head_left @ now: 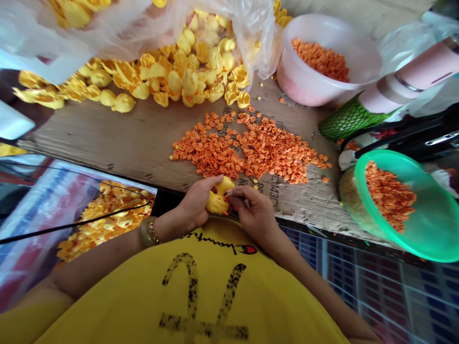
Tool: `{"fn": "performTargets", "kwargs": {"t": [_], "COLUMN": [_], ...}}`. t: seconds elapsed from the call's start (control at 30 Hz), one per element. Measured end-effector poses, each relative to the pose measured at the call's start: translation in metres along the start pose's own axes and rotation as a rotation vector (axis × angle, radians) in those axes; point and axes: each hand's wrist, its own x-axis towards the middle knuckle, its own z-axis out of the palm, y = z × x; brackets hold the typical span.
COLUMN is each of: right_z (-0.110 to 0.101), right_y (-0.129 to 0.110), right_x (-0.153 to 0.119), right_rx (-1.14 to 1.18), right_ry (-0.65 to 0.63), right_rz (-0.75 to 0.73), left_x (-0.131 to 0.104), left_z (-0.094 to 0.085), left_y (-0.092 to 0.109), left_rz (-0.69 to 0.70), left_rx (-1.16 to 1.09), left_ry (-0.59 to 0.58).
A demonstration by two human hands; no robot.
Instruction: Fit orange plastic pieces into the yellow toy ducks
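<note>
My left hand is closed around a yellow plastic duck shell, held close to my shirt at the table's front edge. A spot of orange shows at the lower right of the duck. My right hand pinches at the duck's right side; its fingertips touch the duck, and whatever small piece they hold is hidden. Just beyond both hands, a spread pile of small orange beak pieces lies on the cardboard. Behind it is a heap of yellow duck shells, partly under clear plastic.
A whitish tub with orange pieces stands at the back right. Nearer on the right is a green bowl, also holding orange pieces. A pink flask leans between them. Below left, a striped bag contains more yellow pieces.
</note>
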Motion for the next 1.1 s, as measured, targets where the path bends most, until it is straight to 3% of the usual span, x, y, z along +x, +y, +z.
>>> {"fn": "performTargets", "kwargs": {"t": [0.17,0.27,0.4,0.5,0.63,0.8,0.93,1.1], "right_z": [-0.007,-0.004,-0.007,-0.019,-0.029,-0.014,-0.001,0.010], "right_y": [-0.009,-0.013,-0.014,-0.015,-0.022,-0.031,-0.027,-0.015], "right_x": [0.000,0.001,0.007,0.008,0.004,-0.001,0.001,0.002], "right_rx": [-0.257,-0.366,-0.192,0.022,-0.070,-0.215,-0.093,0.025], "right_ry": [-0.058,-0.109,-0.117,-0.111,-0.078,-0.356,-0.338,-0.282], "right_rz": [-0.233,-0.273,-0.219,-0.075,0.049,0.094,0.112,0.095], "left_x": [-0.001,0.001,0.000,-0.004,-0.010,-0.015,-0.015,-0.017], "left_z": [0.001,0.000,-0.002,-0.005,-0.006,-0.005,-0.007,-0.008], "left_y": [0.000,0.000,0.002,0.003,0.004,0.002,0.001,0.001], "left_rz": [0.024,0.064,0.146,0.201,0.276,0.414,0.534,0.580], "left_rx": [-0.003,0.006,0.030,0.038,0.087,0.145,0.243,0.358], "left_ry": [0.000,-0.005,-0.025,-0.053,-0.114,-0.073,-0.021,-0.034]}}
